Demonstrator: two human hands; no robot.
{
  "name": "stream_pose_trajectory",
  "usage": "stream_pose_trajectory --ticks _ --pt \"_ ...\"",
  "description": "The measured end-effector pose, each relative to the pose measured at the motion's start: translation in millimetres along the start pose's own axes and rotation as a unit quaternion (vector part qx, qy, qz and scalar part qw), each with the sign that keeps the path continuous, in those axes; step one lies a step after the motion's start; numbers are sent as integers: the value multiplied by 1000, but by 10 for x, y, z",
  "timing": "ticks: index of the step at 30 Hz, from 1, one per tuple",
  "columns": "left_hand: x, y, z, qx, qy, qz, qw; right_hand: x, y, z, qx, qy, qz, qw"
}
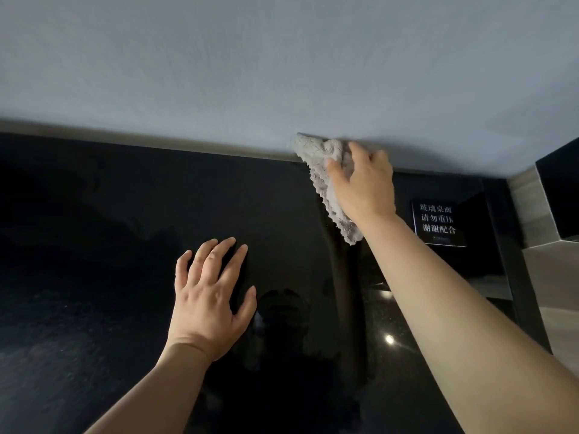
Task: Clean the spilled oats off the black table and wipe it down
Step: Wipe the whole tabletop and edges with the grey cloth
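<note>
Table (94,245), black and glossy, fills the lower half of the view and runs left to right under a pale grey wall (250,57). Its far edge meets the wall along a thin grey strip (156,145). To the left of both hands the dark top lies open right up to the strip. On the right the table ends at a grey ledge (532,220) that steps up beside it.

The right hand (363,186) is stretched to the far edge, where table and wall meet. Its fingers are spread and nearly straight, pressing a grey cloth (316,158) flat rather than gripping it. The cloth touches the wall at its upper corner and trails down along the hand towards the wrist.

The left hand (208,303) rests palm down on the table nearer the person, fingers splayed and holding nothing, well apart from the cloth.

A small black sign (438,222) with white characters stands near the right end, just beside the right forearm.
</note>
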State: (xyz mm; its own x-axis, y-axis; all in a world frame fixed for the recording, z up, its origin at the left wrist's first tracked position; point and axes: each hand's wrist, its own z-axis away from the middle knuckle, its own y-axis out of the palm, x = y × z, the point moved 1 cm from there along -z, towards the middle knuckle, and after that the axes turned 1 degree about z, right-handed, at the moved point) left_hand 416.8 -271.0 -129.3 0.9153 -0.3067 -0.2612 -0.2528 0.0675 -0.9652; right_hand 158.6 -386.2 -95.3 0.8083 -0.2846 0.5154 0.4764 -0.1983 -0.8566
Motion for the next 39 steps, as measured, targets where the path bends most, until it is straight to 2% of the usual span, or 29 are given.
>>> stream_pose_trajectory --ticks 4,9,12,18,25,27,29,32,36,39 --pt "-5 -1 -3 -7 1 3 1000 -17 -38 64 58 -122 90 987" --pt "-6 6 -1 -10 1 3 1000 -61 149 147 -44 -193 162 967" --pt "-3 8 3 -12 0 6 1000 -30 336 125 -33 -227 117 966" --pt "-2 4 3 -9 -2 2 1000 -78 355 329 -68 -179 67 979" --pt "-3 -7 6 -5 -3 0 1000 -170 95 1217 -12 -154 16 988" --pt "-4 -8 5 -3 -4 -1 1000 -154 -37 1157 -30 -132 -13 991" --pt "-10 -8 3 -4 -5 -3 1000 -82 -138 894 -88 -114 -28 989" --pt "-11 -4 0 -5 -4 -2 1000 9 -94 352 -156 -85 -5 984" --pt "-9 8 5 -8 -5 -1 1000 -72 262 50 -82 -56 76 992" --pt "-6 14 0 -8 -4 -3 1000 -103 310 263 -88 -79 82 990"
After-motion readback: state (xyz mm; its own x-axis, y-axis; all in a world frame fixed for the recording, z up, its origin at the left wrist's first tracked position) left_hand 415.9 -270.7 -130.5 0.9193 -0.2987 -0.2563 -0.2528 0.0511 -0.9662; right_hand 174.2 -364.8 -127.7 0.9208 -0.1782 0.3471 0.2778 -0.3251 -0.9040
